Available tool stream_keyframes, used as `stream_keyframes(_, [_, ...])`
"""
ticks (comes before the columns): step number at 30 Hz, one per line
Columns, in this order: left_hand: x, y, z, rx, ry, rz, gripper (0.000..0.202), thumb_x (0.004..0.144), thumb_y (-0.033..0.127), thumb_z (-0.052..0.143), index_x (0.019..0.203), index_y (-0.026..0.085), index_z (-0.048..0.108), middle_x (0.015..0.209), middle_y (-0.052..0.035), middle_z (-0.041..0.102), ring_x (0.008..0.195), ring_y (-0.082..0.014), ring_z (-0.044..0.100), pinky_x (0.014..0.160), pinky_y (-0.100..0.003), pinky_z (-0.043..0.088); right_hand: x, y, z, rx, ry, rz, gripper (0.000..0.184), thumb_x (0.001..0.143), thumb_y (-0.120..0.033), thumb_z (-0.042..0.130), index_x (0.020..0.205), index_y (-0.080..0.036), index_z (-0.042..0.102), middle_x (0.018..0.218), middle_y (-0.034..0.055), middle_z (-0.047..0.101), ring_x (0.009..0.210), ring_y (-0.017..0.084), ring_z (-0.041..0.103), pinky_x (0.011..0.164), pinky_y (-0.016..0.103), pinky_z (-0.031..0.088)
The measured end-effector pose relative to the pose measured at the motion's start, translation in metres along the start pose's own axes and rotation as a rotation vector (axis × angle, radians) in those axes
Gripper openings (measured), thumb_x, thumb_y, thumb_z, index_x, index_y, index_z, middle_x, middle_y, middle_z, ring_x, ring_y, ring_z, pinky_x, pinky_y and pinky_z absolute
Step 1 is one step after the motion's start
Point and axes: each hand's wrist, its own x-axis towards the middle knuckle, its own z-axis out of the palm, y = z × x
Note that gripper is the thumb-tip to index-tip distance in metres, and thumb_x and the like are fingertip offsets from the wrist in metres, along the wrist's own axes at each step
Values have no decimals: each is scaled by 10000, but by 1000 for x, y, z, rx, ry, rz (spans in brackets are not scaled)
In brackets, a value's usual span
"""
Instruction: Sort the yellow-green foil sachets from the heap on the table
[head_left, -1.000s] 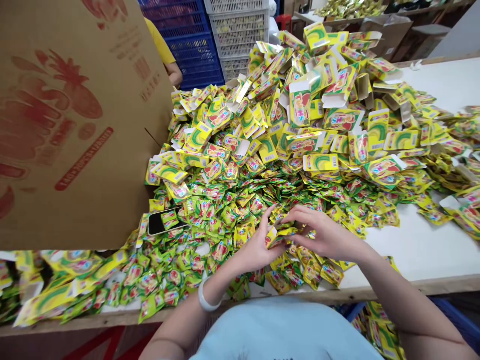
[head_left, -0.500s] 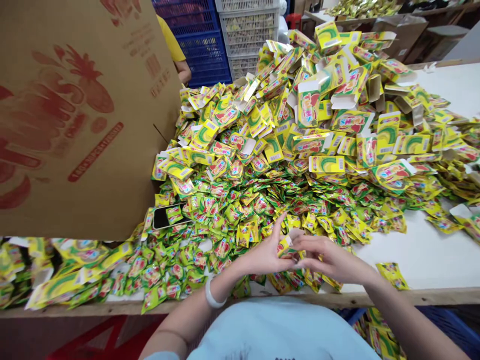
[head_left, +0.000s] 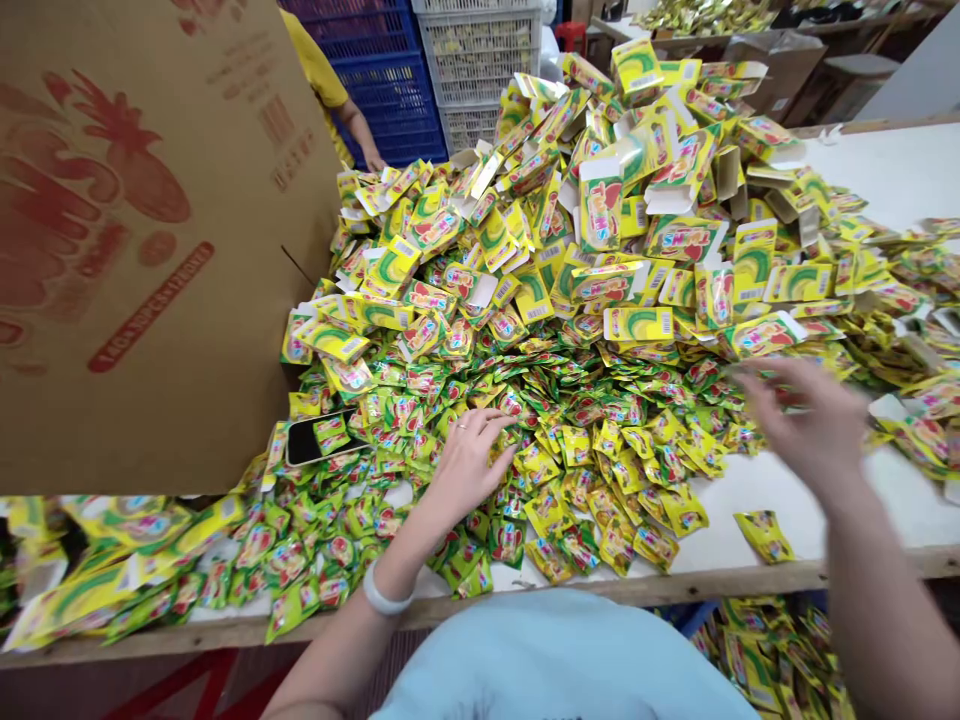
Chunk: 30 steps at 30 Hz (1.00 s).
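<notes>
My left hand (head_left: 471,462) reaches palm-down over the loose candy sachets (head_left: 536,465), thumb apart from the fingers, with nothing visible in its grasp. Off to the right, my right hand (head_left: 814,425) is raised at the lower edge of the heap of small yellow-green boxes (head_left: 660,240). Motion blurs its fingers, so whether they hold anything is unclear. One printed box (head_left: 765,335) lies just beyond those fingertips. A single yellow sachet (head_left: 763,537) rests on the white tabletop (head_left: 724,535) between my hands.
A large brown carton (head_left: 150,400) stands at the left. A phone (head_left: 304,442) lies among the sachets beside it. Behind are blue crates (head_left: 394,100), white crates (head_left: 480,60) and another person's arm (head_left: 360,130). Below the table's wooden edge (head_left: 720,583), more packets (head_left: 765,650) show.
My hands were together around a small box and have separated. The left moved left onto the sachets; the right swung right towards the boxes. The other person's hand has come into view.
</notes>
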Motion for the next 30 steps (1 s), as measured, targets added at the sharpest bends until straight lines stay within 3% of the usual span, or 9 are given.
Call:
stream_keyframes(3, [2, 10, 13, -11, 0, -6, 253, 954, 262, 535, 1186, 200, 615, 1169, -106, 642, 1127, -271, 569, 973, -478, 472, -10, -26, 81, -73, -261, -222, 353, 880, -545, 637, 996, -213, 672, 928, 125, 670, 894, 298, 597, 753, 420, 490])
stream_keyframes(6, [4, 15, 24, 1, -18, 3, 234, 959, 242, 518, 1159, 190, 629, 1129, -104, 652, 1100, -266, 569, 980, -475, 466, -22, -40, 116, -87, -433, -320, 180, 919, -390, 619, 891, -216, 657, 903, 107, 648, 865, 277, 572, 757, 398, 480])
stream_keyframes(8, [6, 19, 32, 19, -50, 65, 246, 950, 255, 538, 1165, 190, 638, 1171, -115, 641, 1141, -279, 550, 1009, -488, 441, -27, -40, 116, -4, -460, -338, 130, 944, -295, 565, 876, -223, 649, 941, 106, 655, 888, 270, 575, 783, 398, 476])
stream_keyframes(10, [10, 26, 42, 34, -96, 164, 316, 928, 331, 588, 1209, 195, 633, 1238, -128, 622, 1201, -303, 519, 1047, -506, 403, -30, -35, 108, 138, -367, -266, 117, 950, -277, 546, 897, -228, 638, 962, 96, 667, 898, 258, 591, 795, 392, 476])
stream_keyframes(14, [24, 43, 63, 70, -223, 270, 506, 883, 418, 650, 1317, 168, 576, 1293, -152, 621, 1227, -334, 507, 1046, -514, 390, -33, -29, 85, 496, -175, 153, 211, 874, -424, 682, 860, -239, 580, 651, -26, 560, 582, 159, 528, 559, 288, 425])
stream_keyframes(17, [35, 45, 70, 37, -251, 215, 317, 918, 245, 581, 1217, 164, 647, 1184, -147, 688, 1166, -310, 557, 993, -489, 427, -39, -33, 74, 793, -266, 386, 331, 771, -489, 778, 860, -246, 571, 525, -84, 469, 472, 124, 459, 477, 256, 404])
stream_keyframes(22, [34, 39, 62, -351, -45, -72, 310, 990, 270, 438, 898, 166, 716, 818, -58, 694, 803, -204, 611, 760, -339, 482, -57, -58, 83, 1079, -229, 623, 339, 672, -475, 848, 800, -252, 627, 701, -31, 666, 684, 163, 657, 687, 310, 554])
stream_keyframes(25, [25, 44, 54, -568, 3, -164, 415, 1006, 389, 397, 762, 166, 648, 660, -5, 572, 644, -160, 521, 610, -276, 416, -65, -83, 101, 1186, -237, 672, 340, 659, -458, 854, 827, -245, 649, 832, 2, 710, 803, 183, 687, 790, 342, 568])
stream_keyframes(30, [18, 57, 45, -652, -21, -181, 463, 1022, 504, 300, 744, 200, 511, 570, 43, 392, 519, -129, 379, 516, -265, 306, -65, -107, 115, 1179, -182, 620, 393, 660, -383, 880, 822, -237, 553, 623, -73, 588, 639, 123, 628, 690, 261, 551])
